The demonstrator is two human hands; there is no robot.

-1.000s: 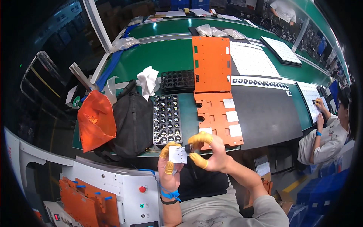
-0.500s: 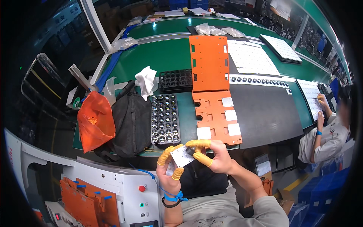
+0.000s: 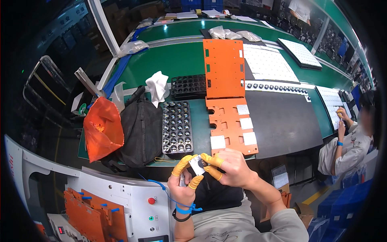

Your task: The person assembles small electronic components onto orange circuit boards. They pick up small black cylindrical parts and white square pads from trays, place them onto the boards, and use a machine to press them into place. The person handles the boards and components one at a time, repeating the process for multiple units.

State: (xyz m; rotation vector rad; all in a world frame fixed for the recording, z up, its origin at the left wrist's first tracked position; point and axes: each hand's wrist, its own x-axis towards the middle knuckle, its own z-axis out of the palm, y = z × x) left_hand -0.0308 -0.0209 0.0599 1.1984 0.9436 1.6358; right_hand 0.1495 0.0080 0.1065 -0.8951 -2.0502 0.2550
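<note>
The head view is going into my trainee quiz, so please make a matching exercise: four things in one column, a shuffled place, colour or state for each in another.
Column one
1. Small plate
2. Front tray
3. Cloth
4. Orange bag

Column two
A. White and crumpled
B. Gaping open, left of the black bag
C. Gripped by the left hand
D. Holding rows of shiny round parts

Right pairs: 1-C, 2-D, 3-A, 4-B

Head-worn fisheye, close by, tilted down, facing the workbench [image 3: 199, 125]
</note>
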